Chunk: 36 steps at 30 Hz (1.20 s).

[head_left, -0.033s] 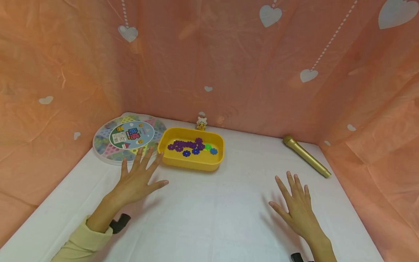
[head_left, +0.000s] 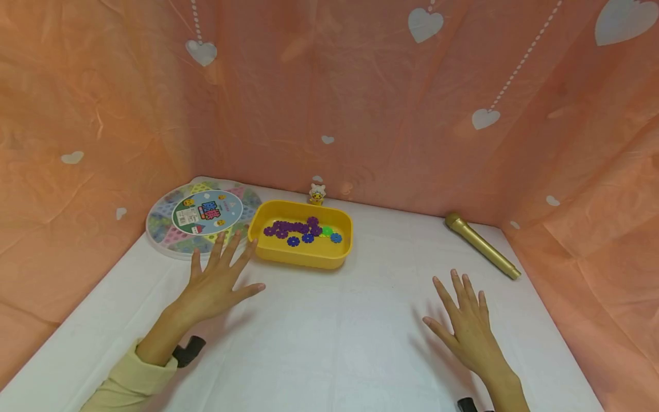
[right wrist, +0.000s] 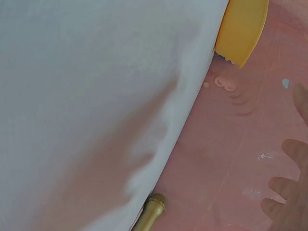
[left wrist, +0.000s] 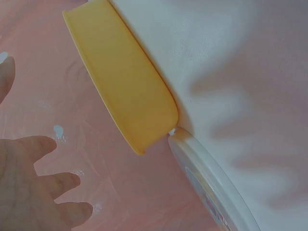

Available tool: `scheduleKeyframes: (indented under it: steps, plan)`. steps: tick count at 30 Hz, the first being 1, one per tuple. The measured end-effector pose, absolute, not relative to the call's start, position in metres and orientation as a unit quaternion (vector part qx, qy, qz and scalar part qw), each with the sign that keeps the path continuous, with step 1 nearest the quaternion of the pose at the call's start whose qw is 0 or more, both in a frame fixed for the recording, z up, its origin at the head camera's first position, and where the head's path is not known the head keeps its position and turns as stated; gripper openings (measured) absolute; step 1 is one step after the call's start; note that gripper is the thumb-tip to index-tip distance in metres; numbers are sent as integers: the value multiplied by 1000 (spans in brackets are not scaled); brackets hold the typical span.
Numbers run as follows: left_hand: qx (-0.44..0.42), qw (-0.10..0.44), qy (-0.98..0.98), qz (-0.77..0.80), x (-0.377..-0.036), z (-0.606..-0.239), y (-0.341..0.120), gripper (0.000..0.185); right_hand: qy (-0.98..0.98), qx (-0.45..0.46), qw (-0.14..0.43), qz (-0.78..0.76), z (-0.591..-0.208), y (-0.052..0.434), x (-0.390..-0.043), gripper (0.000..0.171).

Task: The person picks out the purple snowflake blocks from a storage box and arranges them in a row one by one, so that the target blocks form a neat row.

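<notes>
My left hand hovers over the white table with fingers spread, holding nothing. Its fingertips overlap the near edge of a round Chinese checkers box and the left end of a yellow plastic tub in the head view. Purple, blue and green notched plastic discs lie in the tub. In the left wrist view the tub's side rises beside the box's white rim. Over on the right, my right hand is also raised and spread, with nothing in it. Nearest to it lies a gold microphone.
A small white and yellow figurine stands behind the tub. Peach curtains with white hearts enclose the back and both sides of the table. A black wrist mount sticks out from under the left wrist.
</notes>
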<state>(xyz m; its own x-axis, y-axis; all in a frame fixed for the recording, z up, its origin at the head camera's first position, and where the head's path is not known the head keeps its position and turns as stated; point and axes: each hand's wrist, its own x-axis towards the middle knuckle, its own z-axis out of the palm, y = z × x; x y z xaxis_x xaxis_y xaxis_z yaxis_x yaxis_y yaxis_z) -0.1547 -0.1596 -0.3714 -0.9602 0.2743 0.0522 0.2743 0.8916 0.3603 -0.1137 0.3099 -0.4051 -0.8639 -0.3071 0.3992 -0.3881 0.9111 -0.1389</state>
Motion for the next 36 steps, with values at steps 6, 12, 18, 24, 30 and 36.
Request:
scheduleKeyframes:
  steps: [6, 12, 18, 24, 30, 36]
  plan:
    - [140, 2, 973, 185, -155, -371, -159, 89, -959, 182, 187, 107, -405, 311, -113, 77]
    - [144, -7, 971, 190, -155, -371, -158, 89, -958, 184, 190, 107, -404, 311, -114, 77]
    - [132, -26, 955, 264, -169, -373, -161, 90, -955, 192, 185, 133, -402, 307, -120, 77]
    - [104, -42, 873, 474, -193, -382, -165, 81, -934, 212, 186, 220, -396, 290, -138, 73]
    - [68, -50, 812, 578, -211, -397, -160, 78, -898, 233, 213, 308, -394, 264, -166, 66]
    - [33, -31, 788, 613, -226, -408, -154, 78, -815, 247, 193, 487, -389, 225, -191, 54]
